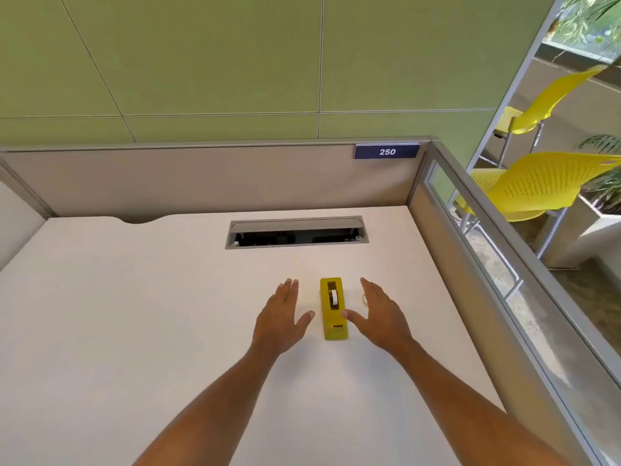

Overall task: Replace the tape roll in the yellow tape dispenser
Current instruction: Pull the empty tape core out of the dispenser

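The yellow tape dispenser (pixel 333 309) lies flat on the white desk (pixel 134 314), its cutter end toward me. A nearly used-up white roll (pixel 333 297) sits in its slot. My left hand (pixel 280 319) hovers open just left of the dispenser, palm down, not touching it. My right hand (pixel 378 314) is open on the other side, with the thumb tip at the dispenser's right edge. A clear tape roll (pixel 364 298) lies on the desk behind my right hand, mostly hidden by the fingers.
A grey cable tray (pixel 295 232) with its lid up is set into the desk behind the dispenser. Beige partition walls (pixel 235 176) close the desk at the back and right. Yellow chairs (pixel 537 186) stand beyond the glass at right.
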A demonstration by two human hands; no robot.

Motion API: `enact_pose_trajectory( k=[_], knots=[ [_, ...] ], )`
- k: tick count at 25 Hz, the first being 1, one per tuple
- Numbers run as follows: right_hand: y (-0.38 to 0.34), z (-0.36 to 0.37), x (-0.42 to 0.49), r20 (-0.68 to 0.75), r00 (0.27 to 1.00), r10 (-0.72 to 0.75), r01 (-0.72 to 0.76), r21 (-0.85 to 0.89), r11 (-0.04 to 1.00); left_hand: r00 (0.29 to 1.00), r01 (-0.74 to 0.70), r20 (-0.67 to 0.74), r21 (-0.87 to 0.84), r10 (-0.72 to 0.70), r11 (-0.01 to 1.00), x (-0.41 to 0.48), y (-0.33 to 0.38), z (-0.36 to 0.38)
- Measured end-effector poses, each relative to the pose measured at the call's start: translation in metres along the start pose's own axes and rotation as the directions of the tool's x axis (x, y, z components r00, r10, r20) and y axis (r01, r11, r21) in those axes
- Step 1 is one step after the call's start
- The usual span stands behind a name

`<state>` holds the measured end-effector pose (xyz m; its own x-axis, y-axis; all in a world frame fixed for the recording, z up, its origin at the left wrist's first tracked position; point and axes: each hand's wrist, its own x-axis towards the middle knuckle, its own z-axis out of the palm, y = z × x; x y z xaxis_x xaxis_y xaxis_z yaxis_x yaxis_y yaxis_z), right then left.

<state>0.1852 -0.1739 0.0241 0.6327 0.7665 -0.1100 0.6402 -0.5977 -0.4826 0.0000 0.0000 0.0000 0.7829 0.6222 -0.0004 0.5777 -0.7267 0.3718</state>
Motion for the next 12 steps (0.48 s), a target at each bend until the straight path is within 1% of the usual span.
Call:
enact_pose_trajectory(
  k=[1,2,4,7,10,12],
  knots=[
    [0.0,0.003,0.004,-0.003,1.0,-0.005,0.005,0.017,1.0,0.999,0.007,0.04,-0.031,-0.006,0.999,0.004,0.002,0.001],
    [-0.002,0.002,0.007,0.012,1.0,0.02,-0.021,0.027,0.999,0.998,0.016,0.068,-0.051,-0.013,0.999,0.007,0.006,0.0],
    [-0.005,0.002,0.014,0.072,0.997,0.033,-0.033,0.003,0.999,0.995,-0.011,0.095,-0.058,0.017,0.998,0.016,0.012,0.001],
    [-0.007,0.008,0.032,0.115,0.993,-0.004,0.005,-0.011,1.0,0.992,-0.009,0.123,-0.097,0.02,0.995,0.034,0.019,0.009],
    [-0.006,0.007,0.052,0.169,0.984,-0.062,0.069,-0.038,0.997,0.988,0.063,0.147,-0.13,-0.044,0.99,0.052,0.026,0.01],
    [-0.005,0.008,0.062,0.23,0.968,-0.096,0.115,-0.068,0.991,0.979,0.121,0.182,-0.172,-0.089,0.978,0.06,0.032,0.015]
  ],
)
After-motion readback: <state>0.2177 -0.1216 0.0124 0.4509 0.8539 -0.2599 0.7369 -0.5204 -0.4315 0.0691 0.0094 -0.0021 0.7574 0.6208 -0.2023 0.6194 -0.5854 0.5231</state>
